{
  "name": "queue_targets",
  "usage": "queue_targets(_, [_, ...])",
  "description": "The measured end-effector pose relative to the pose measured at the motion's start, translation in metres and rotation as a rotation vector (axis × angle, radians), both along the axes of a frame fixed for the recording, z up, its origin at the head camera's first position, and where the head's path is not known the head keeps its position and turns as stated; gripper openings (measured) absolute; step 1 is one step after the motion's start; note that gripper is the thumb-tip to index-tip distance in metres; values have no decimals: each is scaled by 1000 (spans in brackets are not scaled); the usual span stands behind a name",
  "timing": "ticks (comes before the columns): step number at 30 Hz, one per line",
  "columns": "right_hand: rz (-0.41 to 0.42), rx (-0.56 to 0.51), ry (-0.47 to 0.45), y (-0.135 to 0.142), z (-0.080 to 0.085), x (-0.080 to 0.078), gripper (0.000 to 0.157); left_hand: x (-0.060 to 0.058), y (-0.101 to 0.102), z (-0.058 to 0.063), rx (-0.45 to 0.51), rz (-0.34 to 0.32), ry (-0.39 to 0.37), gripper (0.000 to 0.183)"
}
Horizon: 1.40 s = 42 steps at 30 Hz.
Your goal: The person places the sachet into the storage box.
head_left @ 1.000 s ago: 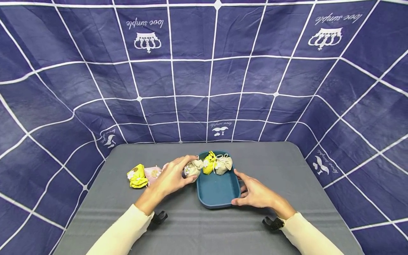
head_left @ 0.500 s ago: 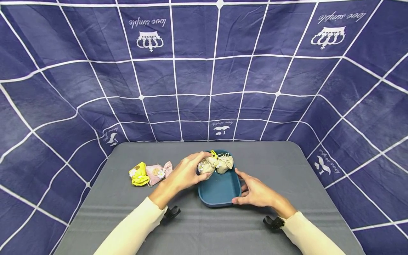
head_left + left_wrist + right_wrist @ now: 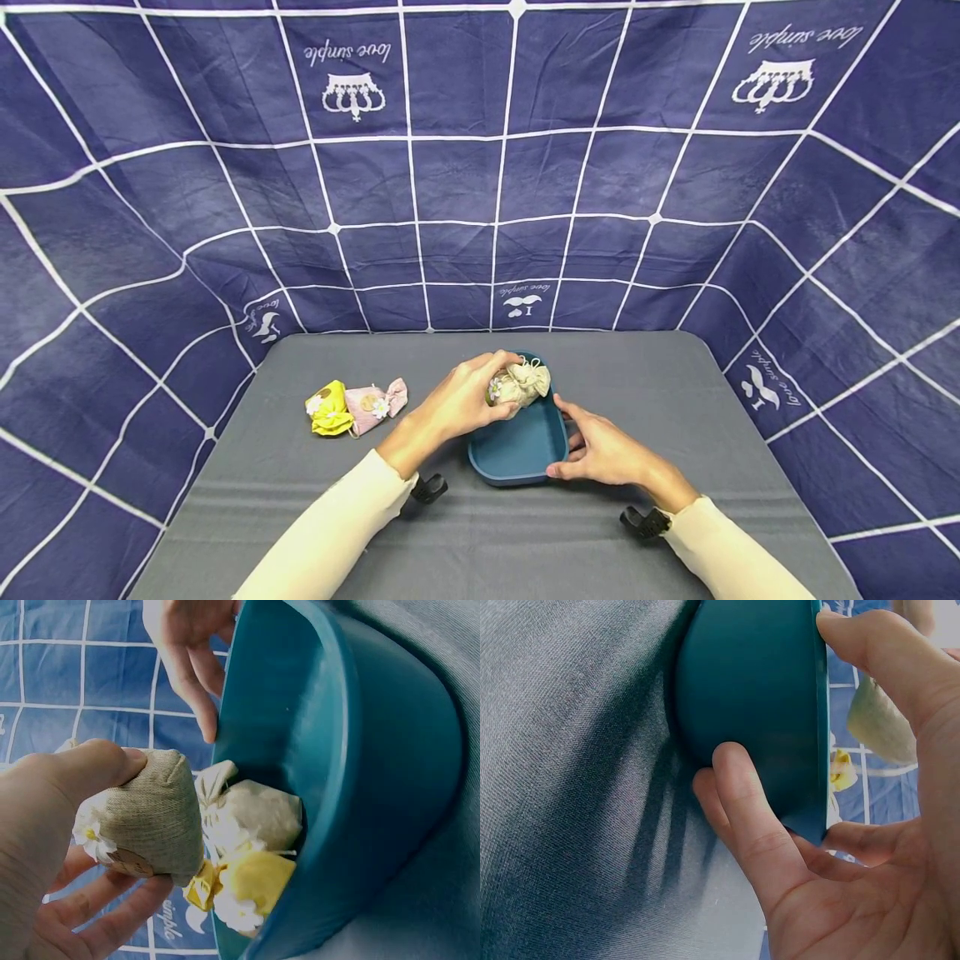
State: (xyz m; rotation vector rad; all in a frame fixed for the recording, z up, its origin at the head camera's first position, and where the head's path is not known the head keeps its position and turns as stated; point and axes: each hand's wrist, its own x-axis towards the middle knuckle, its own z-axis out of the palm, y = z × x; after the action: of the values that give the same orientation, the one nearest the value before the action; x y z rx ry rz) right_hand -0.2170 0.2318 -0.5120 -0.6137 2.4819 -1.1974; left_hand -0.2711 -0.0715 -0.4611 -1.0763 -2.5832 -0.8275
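Observation:
My left hand [image 3: 461, 404] holds a beige drawstring pouch [image 3: 161, 814] with a white flower, thumb on one side and fingers on the other. The pouch is over the far part of a blue tray [image 3: 510, 454]. Inside the tray lie another beige pouch [image 3: 259, 814] and a yellow pouch [image 3: 262, 881], side by side; the yellow one is hidden in the head view. My right hand [image 3: 603, 450] grips the tray's right side. In the right wrist view its thumb is at the rim and its fingers lie against the outer wall.
A yellow pouch [image 3: 327, 410] and a pink pouch [image 3: 369, 407] lie touching on the grey table [image 3: 637, 375], left of the tray. A blue cloth [image 3: 450, 183] with white lines rises behind and along both sides. Black straps [image 3: 429, 489] are on both wrists.
My left hand has carried the beige pouch rightward from the tray's left edge to above the pouches in it. The right hand stays on the tray.

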Motion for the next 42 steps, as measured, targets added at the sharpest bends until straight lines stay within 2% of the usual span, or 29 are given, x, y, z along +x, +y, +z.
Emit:
queue_targets(9, [5, -14, -14, 0, 3, -1, 126, -3, 21, 4, -36, -29, -54, 70])
queue_targets(17, [8, -15, -9, -1, 4, -1, 126, -3, 37, 0, -79, -33, -87, 67])
queue_targets(30, [3, 9, 7, 0, 3, -3, 122, -4, 48, -13, -98, -13, -115, 70])
queue_targets(36, [-2, 4, 11, 0, 1, -1, 123, -3, 50, -20, -101, -36, -154, 78])
queue_targets(37, [-2, 5, 11, 0, 0, -1, 124, -10, 49, -31, -102, -46, -142, 82])
queue_targets(42, [-1, -1, 12, 0, -1, 0, 126, -9, 48, -35, -137, -38, -146, 87])
